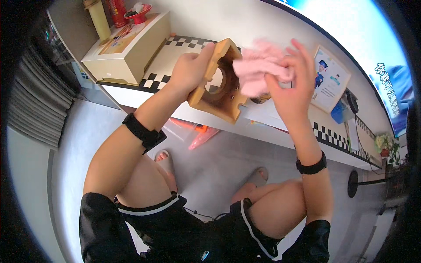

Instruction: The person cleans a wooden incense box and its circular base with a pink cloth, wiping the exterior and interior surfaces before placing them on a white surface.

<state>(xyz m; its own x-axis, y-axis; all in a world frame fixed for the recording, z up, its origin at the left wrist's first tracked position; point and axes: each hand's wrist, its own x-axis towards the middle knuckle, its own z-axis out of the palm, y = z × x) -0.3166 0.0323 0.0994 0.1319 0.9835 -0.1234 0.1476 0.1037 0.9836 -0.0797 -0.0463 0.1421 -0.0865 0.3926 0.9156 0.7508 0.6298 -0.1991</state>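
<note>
My left hand (190,70) grips the left edge of a hollow, yellow-brown box (223,110), with the thumb along its upper rim. The box is tilted above the front of a low cabinet. Its open side faces me, and a round hole shows through its base, with checkered cloth visible behind. In my right hand (291,75) is a crumpled pink cloth (260,65), pinched between thumb and fingers. The cloth hangs just right of the box's inner wall and overlaps its right rim; whether it touches cannot be told. Hand and cloth are blurred.
A cream storage box (131,62) stands at the left on the cabinet, bearing a yellow bottle (100,24) and a red footed dish (139,16). A framed picture (330,79) leans at the back right, below a large screen (361,33). Plastic bags (204,136) lie under the cabinet's edge.
</note>
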